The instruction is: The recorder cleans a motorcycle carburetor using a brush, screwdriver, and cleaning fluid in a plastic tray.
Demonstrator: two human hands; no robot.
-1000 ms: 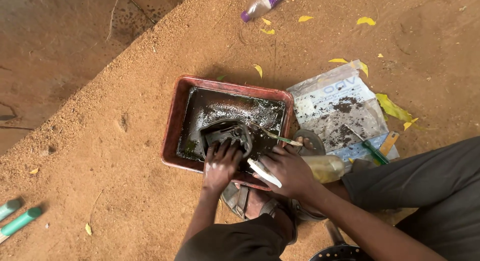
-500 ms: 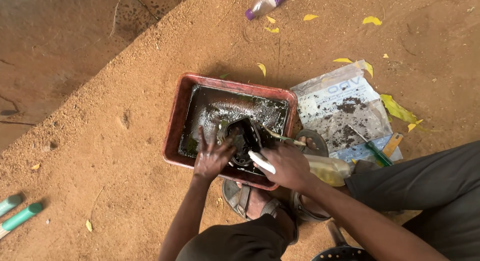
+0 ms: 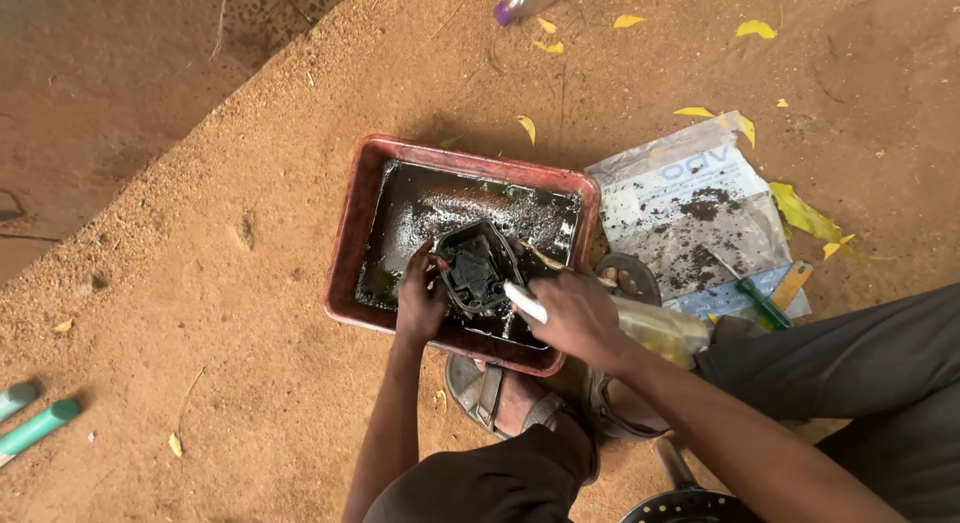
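Note:
A red rectangular tray (image 3: 352,233) sits on sandy ground and holds dark oily liquid. My left hand (image 3: 420,301) grips a black, grimy machine part (image 3: 474,268) tilted up on edge in the tray. My right hand (image 3: 572,313) holds a white-handled brush (image 3: 524,303) against the part's near side. Both hands are dirty with the dark liquid. The brush's bristle end is hidden against the part.
A dirty plastic sheet (image 3: 690,213) with black grit lies right of the tray, with a green-handled screwdriver (image 3: 762,303) on it. A plastic bottle (image 3: 660,328) lies by my right wrist. Sandalled feet (image 3: 505,398) are below the tray. Green tubes (image 3: 35,428) lie far left. Yellow leaves are scattered.
The black part has gone from lying under my left hand to standing on edge, turned toward the right. My left hand shifted to its left side; my right hand brought the brush against it.

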